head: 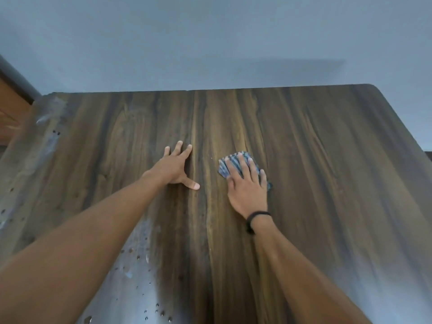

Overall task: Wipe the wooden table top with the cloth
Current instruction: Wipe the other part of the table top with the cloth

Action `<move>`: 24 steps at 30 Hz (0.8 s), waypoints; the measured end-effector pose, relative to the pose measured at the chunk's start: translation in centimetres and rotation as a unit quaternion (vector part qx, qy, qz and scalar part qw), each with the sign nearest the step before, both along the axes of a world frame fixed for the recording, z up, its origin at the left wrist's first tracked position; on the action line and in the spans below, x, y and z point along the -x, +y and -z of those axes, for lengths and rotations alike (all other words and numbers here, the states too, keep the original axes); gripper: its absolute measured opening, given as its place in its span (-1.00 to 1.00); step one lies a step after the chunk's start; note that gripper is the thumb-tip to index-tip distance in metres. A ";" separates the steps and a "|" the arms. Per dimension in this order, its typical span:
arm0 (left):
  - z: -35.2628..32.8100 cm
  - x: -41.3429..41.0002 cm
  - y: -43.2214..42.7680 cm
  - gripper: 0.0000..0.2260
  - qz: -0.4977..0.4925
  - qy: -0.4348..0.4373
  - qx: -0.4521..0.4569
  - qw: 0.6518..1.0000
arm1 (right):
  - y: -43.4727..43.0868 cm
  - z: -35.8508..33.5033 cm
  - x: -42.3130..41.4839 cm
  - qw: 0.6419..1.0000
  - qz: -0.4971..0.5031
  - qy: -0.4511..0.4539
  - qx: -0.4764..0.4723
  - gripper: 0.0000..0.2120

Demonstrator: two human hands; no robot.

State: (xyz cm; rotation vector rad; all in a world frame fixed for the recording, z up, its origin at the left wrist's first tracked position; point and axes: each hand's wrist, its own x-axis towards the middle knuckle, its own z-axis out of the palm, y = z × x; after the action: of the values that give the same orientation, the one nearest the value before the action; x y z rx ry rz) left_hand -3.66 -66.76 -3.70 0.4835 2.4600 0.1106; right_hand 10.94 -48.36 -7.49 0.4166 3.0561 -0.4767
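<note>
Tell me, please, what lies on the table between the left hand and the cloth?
Nothing lies there. In the head view, only bare wooden table top shows between the left hand and the cloth under the right hand.

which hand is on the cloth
The right hand, with the black wristband, presses the cloth; the left hand lies flat on bare table.

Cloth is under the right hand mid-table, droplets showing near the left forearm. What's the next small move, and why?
Probably slide the right hand, flat on the checked cloth, toward the near left, where water droplets still bead on the wooden table top. The left hand lies in that path and should lift.
</note>
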 end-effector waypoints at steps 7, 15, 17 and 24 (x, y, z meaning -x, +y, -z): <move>-1.5 2.4 0.6 0.08 0.049 0.056 0.029 0.997 | 2.5 0.9 3.8 0.997 -0.080 0.016 -0.003 -0.51; -1.4 7.6 -0.1 0.11 -0.005 0.088 0.003 0.996 | 2.3 0.7 6.9 0.994 -0.110 0.015 -0.005 -0.52; -1.1 8.8 -0.7 0.19 -0.009 0.041 0.013 0.999 | 3.7 -0.2 11.3 0.999 -0.038 -0.010 0.018 -0.51; 0.0 11.4 -1.7 0.28 -0.009 -0.001 0.012 1.000 | 1.1 1.0 10.6 0.993 -0.116 0.027 -0.007 -0.51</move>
State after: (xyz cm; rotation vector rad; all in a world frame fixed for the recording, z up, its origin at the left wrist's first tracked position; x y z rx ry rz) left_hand -15.03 -68.51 -3.74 0.4508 2.4611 0.0897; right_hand 0.38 -47.26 -8.50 0.0466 3.1055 -0.4618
